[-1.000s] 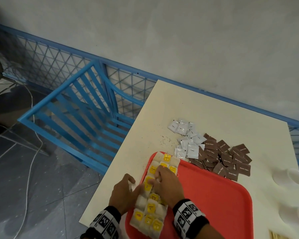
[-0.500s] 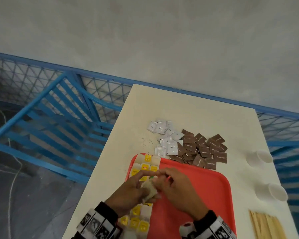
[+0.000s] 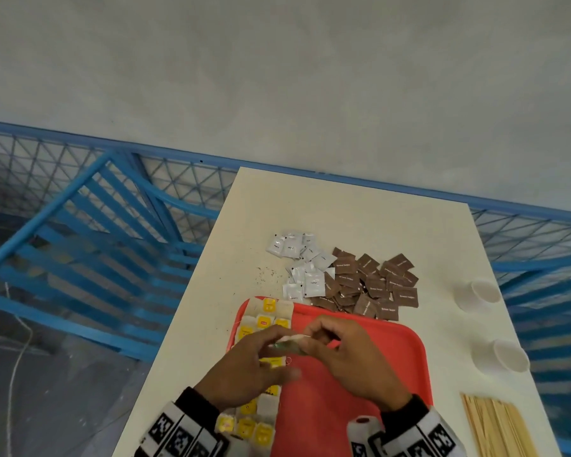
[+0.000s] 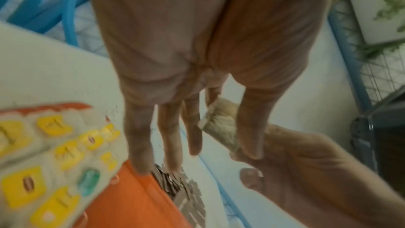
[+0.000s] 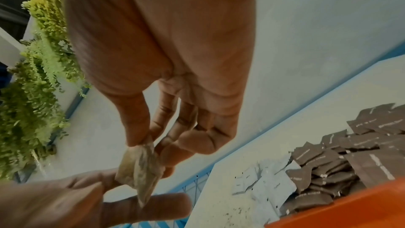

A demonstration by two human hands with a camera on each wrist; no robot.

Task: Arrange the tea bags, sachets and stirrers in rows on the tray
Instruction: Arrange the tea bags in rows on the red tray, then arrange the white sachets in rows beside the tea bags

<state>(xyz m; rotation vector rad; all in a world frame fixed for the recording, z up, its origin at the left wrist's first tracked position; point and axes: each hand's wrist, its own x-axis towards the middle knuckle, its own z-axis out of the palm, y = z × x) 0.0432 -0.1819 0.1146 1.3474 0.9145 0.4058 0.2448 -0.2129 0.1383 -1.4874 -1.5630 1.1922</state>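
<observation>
Tea bag (image 3: 289,342), pale, crumpled, held above red tray (image 3: 360,384) near its left side. Other tea bags (image 3: 267,319) with yellow tags lie in rows along tray's left edge. White sachets (image 3: 302,263) and brown sachets (image 3: 373,285) heaped on table beyond tray's far edge. Wooden stirrers (image 3: 495,427) bundled at table's near right corner.
</observation>
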